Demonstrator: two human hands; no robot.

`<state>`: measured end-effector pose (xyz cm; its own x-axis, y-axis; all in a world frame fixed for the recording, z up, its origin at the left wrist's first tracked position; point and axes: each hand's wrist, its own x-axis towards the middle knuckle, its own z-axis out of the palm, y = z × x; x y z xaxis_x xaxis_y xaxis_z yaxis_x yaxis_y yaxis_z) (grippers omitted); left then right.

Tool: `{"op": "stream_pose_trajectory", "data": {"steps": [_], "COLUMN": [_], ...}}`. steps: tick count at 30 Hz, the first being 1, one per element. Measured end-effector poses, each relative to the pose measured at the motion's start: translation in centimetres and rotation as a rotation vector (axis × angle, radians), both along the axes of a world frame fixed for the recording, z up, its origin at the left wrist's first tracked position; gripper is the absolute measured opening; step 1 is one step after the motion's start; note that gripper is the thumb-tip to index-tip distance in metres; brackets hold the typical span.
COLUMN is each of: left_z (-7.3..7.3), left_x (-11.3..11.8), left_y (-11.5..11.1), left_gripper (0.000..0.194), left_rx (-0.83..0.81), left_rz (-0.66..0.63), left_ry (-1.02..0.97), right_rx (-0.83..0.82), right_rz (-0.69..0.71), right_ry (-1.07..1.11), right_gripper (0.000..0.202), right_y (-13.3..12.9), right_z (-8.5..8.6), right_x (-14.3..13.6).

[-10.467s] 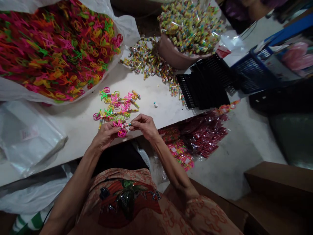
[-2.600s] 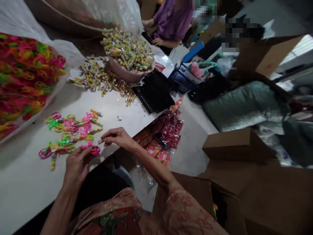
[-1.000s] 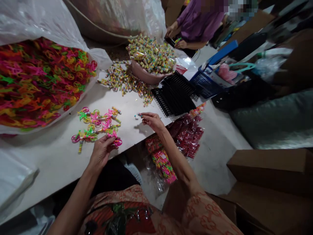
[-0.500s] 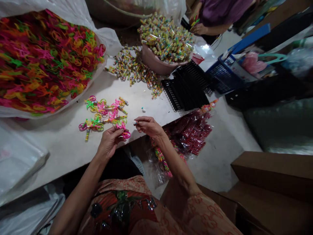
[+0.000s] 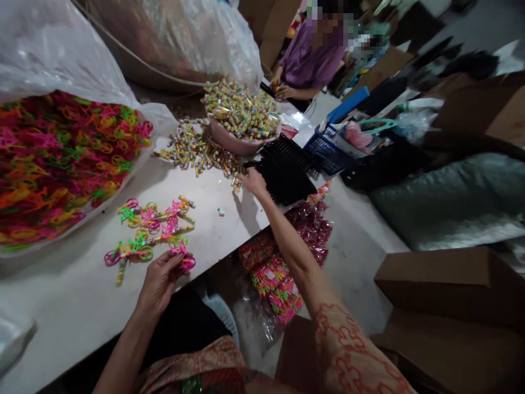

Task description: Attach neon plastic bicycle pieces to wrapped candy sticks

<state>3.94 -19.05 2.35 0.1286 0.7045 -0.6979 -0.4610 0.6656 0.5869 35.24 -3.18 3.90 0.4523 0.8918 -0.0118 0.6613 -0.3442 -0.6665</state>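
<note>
My left hand is closed on a pink plastic bicycle-shaped toy, whose magenta wheel shows past the fingertips. Just beyond it, several similar toys in pink, green and yellow lie on the white table with patterned tubes attached. My right hand is stretched forward to the near edge of a heap of small patterned tubes, beside the black plastic racks. Its fingers are bent together over a few tubes; what is between them is too small and blurred to make out.
A large bag of colourful plastic toys stands at left. A pink basin heaped with tubes is behind the pile. A blue basket sits at right, cardboard boxes below. A person in purple works across.
My right hand has moved forward from near my left hand to the tube heap. My left hand keeps its hold on the pink toy. The view has tilted up and turned right.
</note>
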Motion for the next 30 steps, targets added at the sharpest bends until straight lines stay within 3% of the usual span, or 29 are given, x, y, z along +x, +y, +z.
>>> {"op": "stream_pose_trajectory", "data": {"steps": [3, 6, 11, 15, 17, 20, 23, 26, 30], "left_z": [0.3, 0.7, 1.0, 0.6, 0.5, 0.5, 0.7, 0.8, 0.8], "left_x": [-0.4, -0.8, -0.8, -1.1, -1.3, -1.4, -1.4, -1.6, -1.9], "left_y": [0.0, 0.1, 0.1, 0.2, 0.4, 0.7, 1.2, 1.6, 1.6], "left_gripper": [0.021, 0.020, 0.021, 0.023, 0.024, 0.026, 0.025, 0.024, 0.024], "left_rx": [0.002, -0.001, -0.001, 0.020, 0.036, 0.054, 0.073, 0.115, 0.141], "left_rz": [0.023, 0.068, 0.058, 0.066, 0.081, 0.097, 0.097, 0.090, 0.062], "left_ry": [0.014, 0.033, 0.021, 0.014, 0.016, 0.014, 0.019, 0.035, 0.044], "right_rx": [-0.225, -0.286, -0.211, -0.137, -0.072, -0.005, -0.089, -0.211, -0.269], "right_rz": [-0.025, -0.001, 0.055, 0.117, 0.137, 0.202, 0.399, 0.570, 0.587], "right_ry": [-0.323, -0.500, -0.456, -0.341, -0.227, 0.122, 0.571, 0.865, 1.080], "right_gripper": [0.034, 0.035, 0.036, 0.025, 0.014, 0.008, 0.015, 0.025, 0.024], "right_y": [0.3, -0.2, -1.8, -2.6, -3.0, -4.5, -7.2, -10.0, -12.1], "right_z": [-1.8, -3.2, -4.8, -4.4, -3.9, -3.1, -2.2, -1.3, -1.1], "right_x": [-2.9, -5.2, -6.9, -6.2, -6.0, -6.7, -8.7, -11.2, -13.8]}}
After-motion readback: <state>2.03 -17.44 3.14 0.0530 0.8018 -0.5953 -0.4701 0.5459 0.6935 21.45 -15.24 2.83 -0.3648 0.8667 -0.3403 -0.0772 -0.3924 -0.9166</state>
